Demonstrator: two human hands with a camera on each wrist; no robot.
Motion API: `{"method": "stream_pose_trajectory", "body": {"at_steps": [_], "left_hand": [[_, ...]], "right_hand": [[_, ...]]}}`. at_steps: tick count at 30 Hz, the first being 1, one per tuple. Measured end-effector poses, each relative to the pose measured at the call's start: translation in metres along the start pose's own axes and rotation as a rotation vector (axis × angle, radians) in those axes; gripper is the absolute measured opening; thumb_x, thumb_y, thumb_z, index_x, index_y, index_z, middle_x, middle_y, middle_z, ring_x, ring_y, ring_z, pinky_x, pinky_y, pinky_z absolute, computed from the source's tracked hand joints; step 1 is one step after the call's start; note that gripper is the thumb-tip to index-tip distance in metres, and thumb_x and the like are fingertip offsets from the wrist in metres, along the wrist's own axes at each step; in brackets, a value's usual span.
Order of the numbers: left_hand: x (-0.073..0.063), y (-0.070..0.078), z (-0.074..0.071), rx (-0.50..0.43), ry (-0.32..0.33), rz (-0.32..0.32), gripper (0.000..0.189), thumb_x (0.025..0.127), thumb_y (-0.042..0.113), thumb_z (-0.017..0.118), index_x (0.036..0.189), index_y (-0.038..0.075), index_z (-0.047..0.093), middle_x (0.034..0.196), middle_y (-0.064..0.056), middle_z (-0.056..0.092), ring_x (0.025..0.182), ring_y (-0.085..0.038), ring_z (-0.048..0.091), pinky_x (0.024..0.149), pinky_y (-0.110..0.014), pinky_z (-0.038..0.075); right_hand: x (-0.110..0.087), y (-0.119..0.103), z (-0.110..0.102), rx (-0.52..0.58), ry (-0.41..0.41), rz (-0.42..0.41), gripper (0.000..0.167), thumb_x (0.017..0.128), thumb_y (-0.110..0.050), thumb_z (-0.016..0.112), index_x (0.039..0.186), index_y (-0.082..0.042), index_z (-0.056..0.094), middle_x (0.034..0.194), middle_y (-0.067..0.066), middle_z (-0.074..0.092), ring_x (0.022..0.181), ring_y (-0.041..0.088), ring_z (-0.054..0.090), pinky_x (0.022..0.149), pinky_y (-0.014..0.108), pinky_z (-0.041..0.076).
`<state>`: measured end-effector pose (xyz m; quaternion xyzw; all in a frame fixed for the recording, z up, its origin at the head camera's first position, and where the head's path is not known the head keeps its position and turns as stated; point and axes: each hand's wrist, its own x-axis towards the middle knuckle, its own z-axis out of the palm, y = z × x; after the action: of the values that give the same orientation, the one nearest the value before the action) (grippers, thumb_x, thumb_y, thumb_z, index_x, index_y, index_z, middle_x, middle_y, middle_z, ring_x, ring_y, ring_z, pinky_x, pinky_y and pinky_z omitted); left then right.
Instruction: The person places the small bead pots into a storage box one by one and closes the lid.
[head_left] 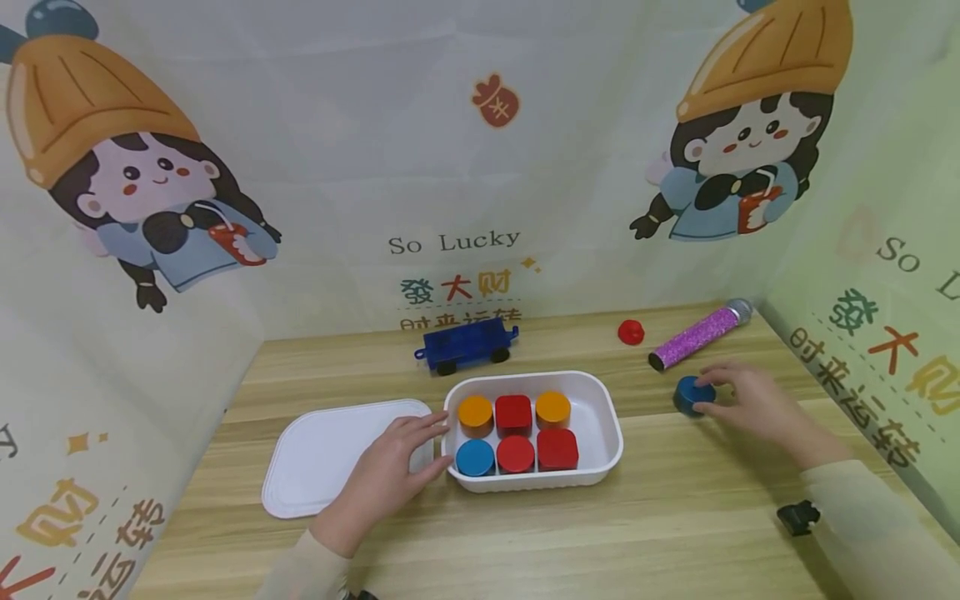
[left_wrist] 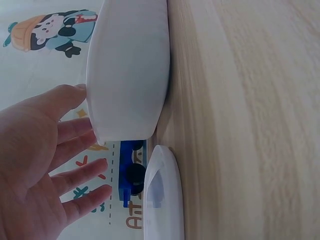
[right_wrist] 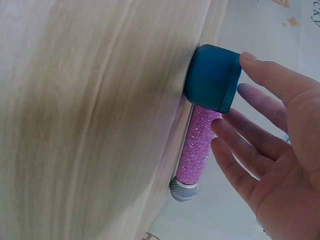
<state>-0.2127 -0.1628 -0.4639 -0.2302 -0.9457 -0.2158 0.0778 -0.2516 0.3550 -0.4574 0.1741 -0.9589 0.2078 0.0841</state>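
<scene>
My right hand (head_left: 753,404) is at a blue round block (head_left: 692,397) on the right of the table; thumb and index fingertips are at its top edge, the other fingers spread loosely. In the right wrist view the teal-blue block (right_wrist: 210,77) sits on the table surface beside the fingertips. My left hand (head_left: 386,467) has relaxed fingers at the left rim of a white box (head_left: 600,433). Inside the box, two rows hold orange round blocks (head_left: 476,414), red blocks (head_left: 558,448) and one blue round block (head_left: 475,457). The box's right end shows bare floor.
A white lid (head_left: 315,454) lies left of the box, partly behind my left hand. Behind the box stands a blue toy wagon (head_left: 467,343). At the back right are a small red piece (head_left: 631,332) and a pink glittery microphone (head_left: 697,336). Printed cloth walls surround the table.
</scene>
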Motion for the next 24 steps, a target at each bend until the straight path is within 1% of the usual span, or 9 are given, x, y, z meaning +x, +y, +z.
{"method": "stream_pose_trajectory", "body": {"at_steps": [6, 10, 13, 19, 21, 24], "left_hand": [[-0.001, -0.001, 0.000, 0.000, 0.008, 0.012, 0.046, 0.092, 0.036, 0.079, 0.132, 0.014, 0.072, 0.148, 0.003, 0.062, 0.129, -0.023, 0.059, 0.109, -0.047, 0.052], [-0.001, -0.001, 0.000, 0.000, 0.010, 0.015, 0.047, 0.092, 0.036, 0.079, 0.132, 0.014, 0.072, 0.147, 0.003, 0.062, 0.129, -0.023, 0.059, 0.109, -0.047, 0.053], [-0.001, -0.001, 0.000, -0.003, 0.005, 0.013, 0.047, 0.092, 0.036, 0.079, 0.133, 0.014, 0.072, 0.148, 0.003, 0.062, 0.130, -0.023, 0.059, 0.109, -0.047, 0.052], [-0.002, 0.000, -0.001, -0.003, -0.001, 0.001, 0.047, 0.092, 0.036, 0.079, 0.132, 0.014, 0.072, 0.148, 0.003, 0.062, 0.129, -0.023, 0.059, 0.110, -0.047, 0.052], [-0.002, 0.000, -0.001, -0.003, 0.000, 0.001, 0.047, 0.092, 0.036, 0.079, 0.132, 0.014, 0.072, 0.148, 0.003, 0.062, 0.130, -0.023, 0.059, 0.110, -0.047, 0.052], [-0.001, 0.000, -0.001, 0.001, -0.001, 0.003, 0.047, 0.092, 0.036, 0.079, 0.132, 0.014, 0.072, 0.148, 0.004, 0.062, 0.130, -0.023, 0.059, 0.110, -0.047, 0.052]], "right_hand": [[0.003, -0.001, 0.003, 0.008, -0.006, -0.004, 0.029, 0.084, -0.015, 0.085, 0.107, 0.001, 0.075, 0.114, 0.026, 0.073, 0.105, 0.045, 0.070, 0.094, 0.062, 0.055], [0.004, -0.003, 0.003, 0.006, -0.007, -0.008, 0.027, 0.084, -0.013, 0.085, 0.105, 0.001, 0.075, 0.111, 0.024, 0.074, 0.103, 0.044, 0.071, 0.092, 0.061, 0.056], [0.005, -0.008, 0.002, -0.001, -0.008, -0.024, 0.027, 0.082, -0.013, 0.086, 0.104, 0.000, 0.076, 0.110, 0.024, 0.074, 0.100, 0.042, 0.071, 0.090, 0.060, 0.058], [0.006, -0.031, -0.004, -0.014, -0.017, -0.040, 0.028, 0.082, -0.015, 0.087, 0.103, -0.002, 0.077, 0.108, 0.020, 0.075, 0.098, 0.038, 0.072, 0.086, 0.055, 0.060], [0.008, -0.040, -0.006, -0.014, -0.028, -0.040, 0.028, 0.082, -0.016, 0.087, 0.104, -0.003, 0.076, 0.108, 0.019, 0.076, 0.099, 0.037, 0.072, 0.085, 0.054, 0.061], [0.010, -0.053, -0.010, -0.014, -0.029, -0.060, 0.027, 0.082, -0.015, 0.087, 0.104, -0.003, 0.077, 0.108, 0.018, 0.076, 0.100, 0.037, 0.072, 0.085, 0.053, 0.062]]}}
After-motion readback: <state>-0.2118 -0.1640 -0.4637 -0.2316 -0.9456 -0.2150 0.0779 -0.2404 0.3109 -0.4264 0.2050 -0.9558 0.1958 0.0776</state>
